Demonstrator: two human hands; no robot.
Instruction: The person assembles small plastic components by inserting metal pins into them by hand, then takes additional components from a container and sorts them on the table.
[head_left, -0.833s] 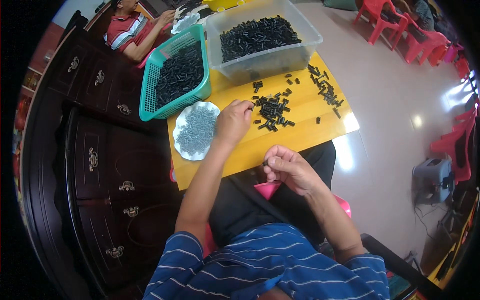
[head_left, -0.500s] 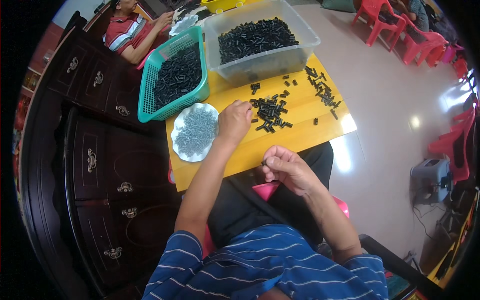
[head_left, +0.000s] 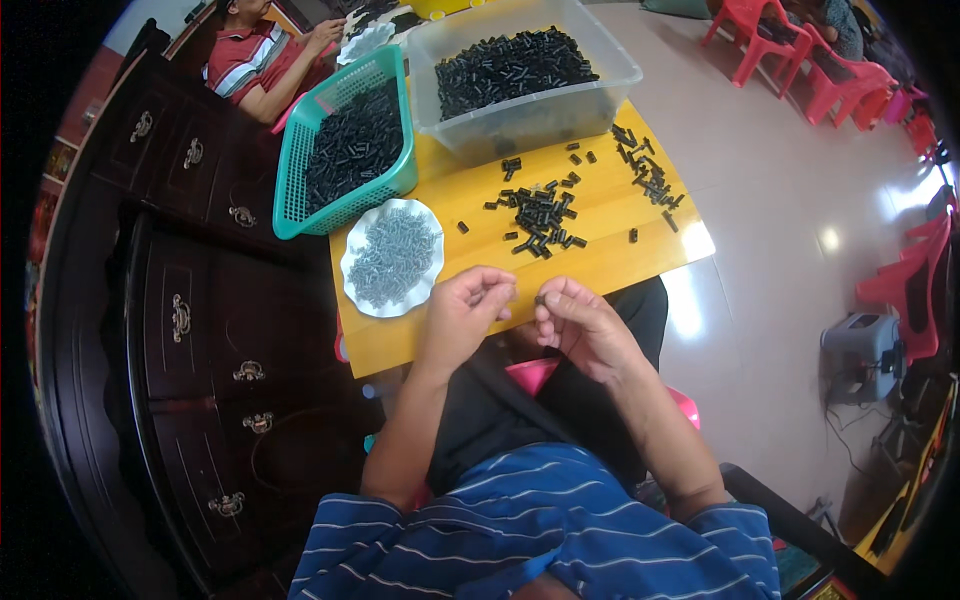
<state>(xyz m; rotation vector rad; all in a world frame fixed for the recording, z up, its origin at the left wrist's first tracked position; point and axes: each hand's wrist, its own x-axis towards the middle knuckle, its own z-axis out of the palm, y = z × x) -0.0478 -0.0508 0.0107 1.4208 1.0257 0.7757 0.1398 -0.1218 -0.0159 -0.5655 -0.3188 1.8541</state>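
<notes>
Over the near edge of the yellow table, my left hand (head_left: 466, 316) is closed in a pinch; whatever its fingertips hold is too small to make out. Facing it a short gap away, my right hand (head_left: 590, 325) pinches a small black piece (head_left: 541, 299) between thumb and fingers. Beyond the hands lies a loose pile of short black cylindrical parts (head_left: 540, 218). One black part (head_left: 463, 228) rests apart, left of the pile. Nearest my left hand is a white scalloped plate (head_left: 436, 262) full of small silvery, clear-looking pieces (head_left: 392, 255).
A green basket (head_left: 290, 180) and a translucent bin (head_left: 500, 140), both filled with black parts, stand at the table's (head_left: 430, 345) far side. More parts (head_left: 650, 175) lie by its right edge. Dark drawers (head_left: 200, 310) line the left. Another person (head_left: 260, 60) sits beyond the basket.
My left hand has come back from beside the black pile toward me and now sits near my right hand. My right hand has risen slightly, still pinching the black piece.
</notes>
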